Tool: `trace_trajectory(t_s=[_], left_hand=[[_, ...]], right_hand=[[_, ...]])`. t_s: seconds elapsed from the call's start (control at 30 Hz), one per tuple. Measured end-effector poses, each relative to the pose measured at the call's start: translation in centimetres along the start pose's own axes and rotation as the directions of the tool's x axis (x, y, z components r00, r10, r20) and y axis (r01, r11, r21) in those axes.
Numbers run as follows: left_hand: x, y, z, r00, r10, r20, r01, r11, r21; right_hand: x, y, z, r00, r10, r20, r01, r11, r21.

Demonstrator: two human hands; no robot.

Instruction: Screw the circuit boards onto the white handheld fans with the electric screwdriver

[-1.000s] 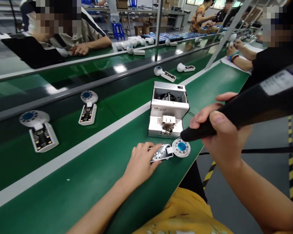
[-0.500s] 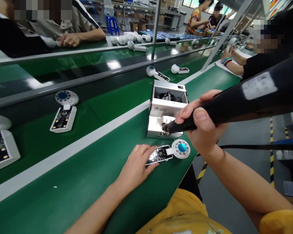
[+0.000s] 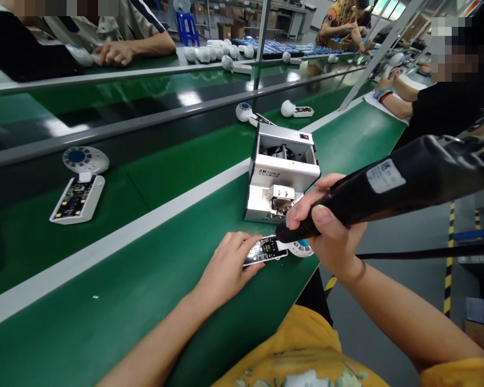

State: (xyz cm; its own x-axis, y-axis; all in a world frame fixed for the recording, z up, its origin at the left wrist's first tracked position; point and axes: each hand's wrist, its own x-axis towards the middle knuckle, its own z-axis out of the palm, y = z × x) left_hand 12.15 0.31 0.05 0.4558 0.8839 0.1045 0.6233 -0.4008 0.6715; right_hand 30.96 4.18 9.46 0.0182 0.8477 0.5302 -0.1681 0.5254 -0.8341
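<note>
My right hand [image 3: 334,231] is wrapped round a black electric screwdriver [image 3: 367,185] with a pale label and a cable. Its front end is over the joint of a white device [image 3: 268,250] with an open circuit board and a round head; the tool and my hand partly cover that head. The screwdriver's very tip cannot be made out. My left hand [image 3: 232,260] grips the board end of this device between thumb and fingers, against the green bench [image 3: 153,301]. Just behind stands a silver screw feeder [image 3: 282,174] marked "6K TOOLS".
On the green conveyor [image 3: 165,156] beyond a white strip, a similar device [image 3: 80,183] lies at left and others lie behind the feeder. Opposite, a co-worker's hand [image 3: 115,52] rests near white round parts [image 3: 210,52]. Another person [image 3: 447,97] works at right.
My right hand has brought the screwdriver from the feeder's front toward me, over the device. My left hand keeps its hold. Devices on the conveyor have shifted left.
</note>
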Motion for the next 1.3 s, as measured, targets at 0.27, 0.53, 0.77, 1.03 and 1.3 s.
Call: trace_trajectory(t_s=[0.27,0.53,0.77,1.03,1.3], left_hand=[[-0.1,0.0,0.2,1.000,0.012,0.006,-0.012,1.000,0.015],[0.1,0.1,0.1,0.999,0.032,0.017,-0.032,0.999,0.021],[0.3,0.3,0.0,1.000,0.000,0.028,0.000,1.000,0.022],[0.2,-0.1,0.2,0.999,-0.002,0.032,0.000,0.999,0.048],[0.5,0.4,0.0,0.999,-0.019,0.043,0.016,0.998,0.061]], right_hand=[[-0.2,0.7,0.3,0.998,-0.007,0.057,0.004,0.999,0.051],[-0.6,1.8,0.3,0.994,0.030,0.103,-0.033,0.999,0.025],[1.8,-0.9,0.3,0.994,-0.108,-0.020,0.109,0.994,0.024],[3.9,-0.7,1.6,0.963,-0.191,-0.189,0.190,0.982,-0.021],[-1.0,-2.5,-0.4,0.999,0.028,0.046,-0.029,1.000,0.003]])
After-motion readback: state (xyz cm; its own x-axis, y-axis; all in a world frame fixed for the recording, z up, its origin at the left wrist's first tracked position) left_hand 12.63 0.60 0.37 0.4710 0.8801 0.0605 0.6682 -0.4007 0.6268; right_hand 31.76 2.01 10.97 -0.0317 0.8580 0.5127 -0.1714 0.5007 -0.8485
